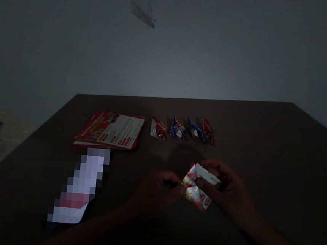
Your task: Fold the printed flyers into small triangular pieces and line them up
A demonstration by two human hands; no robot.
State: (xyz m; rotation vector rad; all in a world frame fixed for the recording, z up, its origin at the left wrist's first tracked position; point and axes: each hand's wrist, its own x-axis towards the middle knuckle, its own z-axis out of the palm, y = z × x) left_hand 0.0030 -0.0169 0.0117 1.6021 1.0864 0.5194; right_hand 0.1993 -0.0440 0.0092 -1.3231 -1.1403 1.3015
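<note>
A small piece of folded printed paper (pixel 204 197), red and white with a crease across it, is held between my two hands above the dark table. My right hand (pixel 231 193) grips it from the right, thumb pressed on its face and fingers behind. At its left edge, my left hand (pixel 160 189) pinches the paper between thumb and fingers. Farther back, several small folded papers stand in a row: a red-and-white one (pixel 159 129), two blue ones (pixel 179 130), (pixel 196 132) and a red one (pixel 209 132) at the right end.
A stack of red and white printed sheets (pixel 122 132) lies left of the row. In front of it is a phone (pixel 81 191) with a lit, pixelated screen. The dark wooden table (pixel 278 148) meets a grey wall, where a clear plastic pouch (pixel 142 6) hangs.
</note>
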